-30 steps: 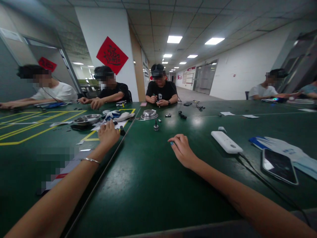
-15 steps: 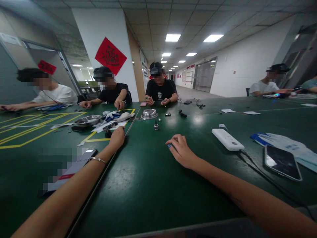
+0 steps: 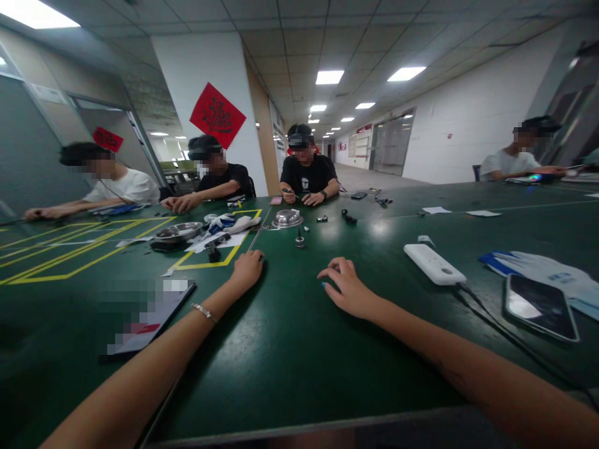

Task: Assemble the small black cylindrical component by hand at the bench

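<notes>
My left hand (image 3: 248,272) is closed above the green table (image 3: 276,362), its back toward me. A small dark bit shows at its fingertips, too small to name. My right hand (image 3: 345,288) hovers or rests over the table with thumb and fingers apart and nothing between them. Beyond and between the hands stands a small dark and silver round part (image 3: 300,241). Left of my left hand lies a black cylindrical part (image 3: 213,252) on white paper, beside white and blue gloves (image 3: 219,223).
An upturned metal bowl (image 3: 287,217) and another metal bowl (image 3: 178,232) stand farther back. On the right are a white power bank (image 3: 433,263) with a cable, a phone (image 3: 541,305) and a glove (image 3: 556,274). A flat dark-edged object (image 3: 154,321) lies left. Several people sit around the table.
My left hand has moved right, away from the black part on the paper. My right thumb and fingers have spread apart. The whole view has shifted slightly.
</notes>
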Demonstrator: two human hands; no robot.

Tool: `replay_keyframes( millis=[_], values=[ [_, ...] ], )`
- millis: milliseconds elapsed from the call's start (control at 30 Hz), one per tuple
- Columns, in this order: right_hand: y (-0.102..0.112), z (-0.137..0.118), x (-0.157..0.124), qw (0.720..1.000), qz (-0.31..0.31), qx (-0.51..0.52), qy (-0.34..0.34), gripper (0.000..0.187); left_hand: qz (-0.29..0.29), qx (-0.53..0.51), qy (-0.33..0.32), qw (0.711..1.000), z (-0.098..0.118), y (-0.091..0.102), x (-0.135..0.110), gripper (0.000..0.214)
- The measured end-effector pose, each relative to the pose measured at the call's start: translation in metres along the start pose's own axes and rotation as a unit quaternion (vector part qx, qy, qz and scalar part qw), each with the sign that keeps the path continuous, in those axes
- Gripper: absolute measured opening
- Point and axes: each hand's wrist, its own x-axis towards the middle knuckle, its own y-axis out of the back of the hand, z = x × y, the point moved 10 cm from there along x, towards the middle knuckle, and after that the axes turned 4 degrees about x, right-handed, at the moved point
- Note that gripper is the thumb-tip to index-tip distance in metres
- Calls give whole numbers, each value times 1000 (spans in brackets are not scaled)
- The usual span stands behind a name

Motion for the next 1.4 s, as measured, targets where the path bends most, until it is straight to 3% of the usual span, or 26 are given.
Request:
replay_keyframes(
  millis=[167,300,400,467,533,600,733,833,933,1033,1133,1300,1400],
  values=[
    [-5,4,-1,1000,-13,-8,-2,24,-7,-8,-17,1000,43,4,-15,30],
    [-11,4,-2,999,-32,-20,9,25,-1,-101,-120,988,95,16,-42,29],
    [-17,5,-2,998,-55,-36,3,29,14,-234,-227,945,138,32,-68,36],
    [-18,7,-1,997,-69,-46,-9,33,7,-336,-264,904,155,40,-79,48],
    [-19,8,0,995,-81,-49,-14,37,-19,-421,-259,869,159,40,-80,55],
    [-19,8,0,994,-93,-51,-11,38,-44,-457,-233,857,154,34,-75,56],
    [-18,9,1,993,-105,-54,-9,24,-69,-378,-208,899,148,17,-69,56],
    [-10,17,1,994,-78,-63,-45,31,-53,-296,-216,929,151,13,-73,52],
    [-6,26,0,989,-81,-93,-86,26,-2,-274,-219,936,152,20,-77,47],
    [-5,28,0,987,-92,-88,-95,20,35,-310,-166,935,139,22,-71,39],
    [3,26,2,993,-50,-42,-99,23,16,-399,-136,907,130,17,-64,46],
    [17,6,5,999,34,10,-36,33,-64,-524,-201,825,145,16,-69,65],
    [24,0,3,996,75,35,-17,38,-83,-539,-204,813,148,16,-70,70]
  ],
)
